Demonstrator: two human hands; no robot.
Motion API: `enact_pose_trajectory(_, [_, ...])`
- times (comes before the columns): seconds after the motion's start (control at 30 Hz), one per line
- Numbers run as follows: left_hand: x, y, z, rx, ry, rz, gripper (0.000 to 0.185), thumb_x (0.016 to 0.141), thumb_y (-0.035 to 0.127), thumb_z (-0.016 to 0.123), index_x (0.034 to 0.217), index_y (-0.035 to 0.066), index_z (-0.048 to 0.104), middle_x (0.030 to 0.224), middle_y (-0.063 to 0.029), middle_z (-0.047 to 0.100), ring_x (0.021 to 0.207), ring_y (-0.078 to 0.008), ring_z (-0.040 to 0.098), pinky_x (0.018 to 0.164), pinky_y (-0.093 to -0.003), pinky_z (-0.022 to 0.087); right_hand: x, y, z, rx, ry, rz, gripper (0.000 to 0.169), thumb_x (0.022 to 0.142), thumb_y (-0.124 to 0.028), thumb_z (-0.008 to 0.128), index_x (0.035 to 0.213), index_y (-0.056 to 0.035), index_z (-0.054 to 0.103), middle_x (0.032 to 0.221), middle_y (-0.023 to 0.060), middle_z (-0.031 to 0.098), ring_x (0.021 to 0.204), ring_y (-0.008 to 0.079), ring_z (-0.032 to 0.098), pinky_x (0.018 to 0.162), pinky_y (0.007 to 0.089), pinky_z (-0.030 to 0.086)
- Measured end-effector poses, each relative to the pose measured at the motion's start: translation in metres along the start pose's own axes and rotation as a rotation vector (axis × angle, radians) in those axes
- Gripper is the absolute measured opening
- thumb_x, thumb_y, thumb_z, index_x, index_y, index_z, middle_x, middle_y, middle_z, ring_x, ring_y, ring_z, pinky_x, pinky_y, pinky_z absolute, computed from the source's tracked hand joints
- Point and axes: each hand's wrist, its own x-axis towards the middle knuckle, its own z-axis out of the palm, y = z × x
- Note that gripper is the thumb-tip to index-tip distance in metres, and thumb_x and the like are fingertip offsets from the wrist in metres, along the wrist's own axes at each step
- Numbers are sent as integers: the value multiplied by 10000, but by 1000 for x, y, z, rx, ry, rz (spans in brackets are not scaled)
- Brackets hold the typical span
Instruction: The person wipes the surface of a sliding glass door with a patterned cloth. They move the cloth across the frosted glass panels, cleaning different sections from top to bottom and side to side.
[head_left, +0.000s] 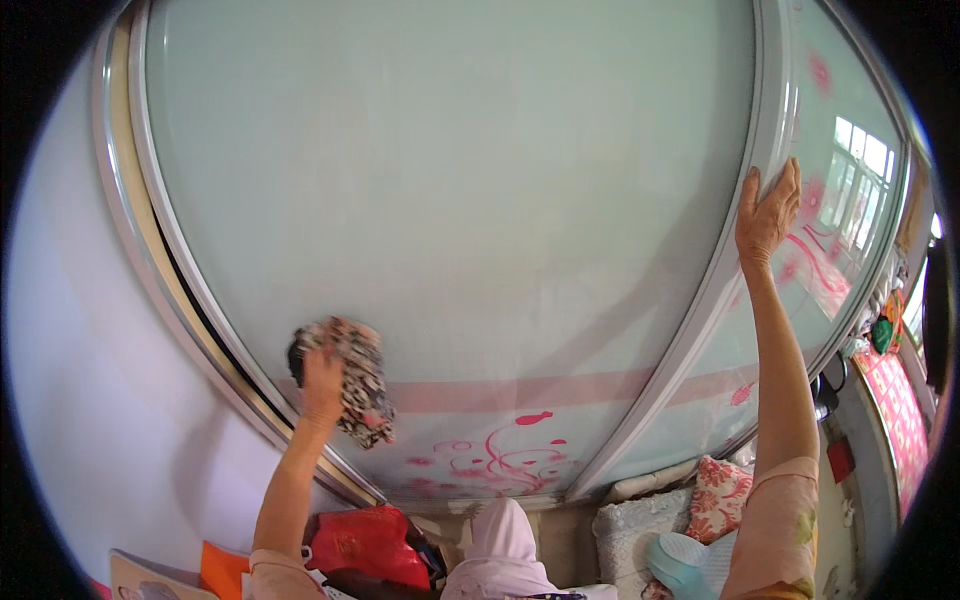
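Observation:
A large glass sliding door panel of a wardrobe stands before me, pale green with a pink band and pink floral print low down. Against its lower left part, my left hand presses a bunched patterned cloth in black, cream and pink; hand and cloth look slightly blurred. My right hand rests on the white door frame at the right edge of the panel, thumb and fingers apart, with nothing held. Beyond that frame, a second glass panel with pink flowers reflects a window.
Below lie a red bag and an orange item. At lower right are a grey-white cushion, a red-and-white patterned pillow and a light-blue cushion. A white wall borders the left; a pink patterned surface lies far right.

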Motion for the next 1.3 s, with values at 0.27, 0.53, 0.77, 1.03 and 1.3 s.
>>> enact_pose_trajectory(0.27, [35, -5, -2, -303, 461, -549, 934, 798, 329, 738, 1478, -38, 212, 1530, -301, 180, 1425, -433, 184, 1158, -453, 189, -3, 9, 1, 19, -10, -11, 608, 934, -364, 565, 1406, -45, 353, 1437, 199, 400, 1323, 365, 384, 1076, 497, 299])
enact_pose_trajectory(0.53, [37, 138, 15, -263, 344, -187, 556, 725, 271, 676, 1112, -72, 473, 1104, -286, 471, 1056, -458, 456, 927, -524, 364, -2, 7, -2, 38, -3, -9, 600, 928, -345, 574, 1402, -44, 363, 1442, 194, 399, 1321, 367, 384, 1074, 482, 303])
enact_pose_trajectory(0.77, [-7, 214, 42, -223, -157, 120, 599, 501, 67, 786, 1069, 63, 597, 1057, -168, 517, 1010, -357, 501, 797, -461, 399, -4, 5, -2, 59, -14, 12, 602, 929, -327, 576, 1399, -17, 363, 1446, 195, 392, 1340, 361, 360, 1091, 471, 275])
enact_pose_trajectory(1.03, [-21, 289, 46, -624, -251, 21, 517, 695, 70, 706, 1196, 31, 586, 1175, -194, 557, 1117, -404, 508, 895, -469, 419, -4, 0, -8, 97, -31, 29, 634, 884, -233, 640, 1399, -2, 352, 1444, 227, 371, 1360, 391, 319, 1110, 493, 252])
enact_pose_trajectory(1.3, [2, 348, 26, -1539, -601, -1183, 449, 840, 248, 743, 1220, 73, 578, 1175, -62, 625, 988, -183, 636, 816, -346, 534, 1, 7, -43, 292, -199, 109, 609, 878, -190, 646, 1392, -29, 364, 1441, 248, 353, 1336, 412, 345, 1098, 513, 279])
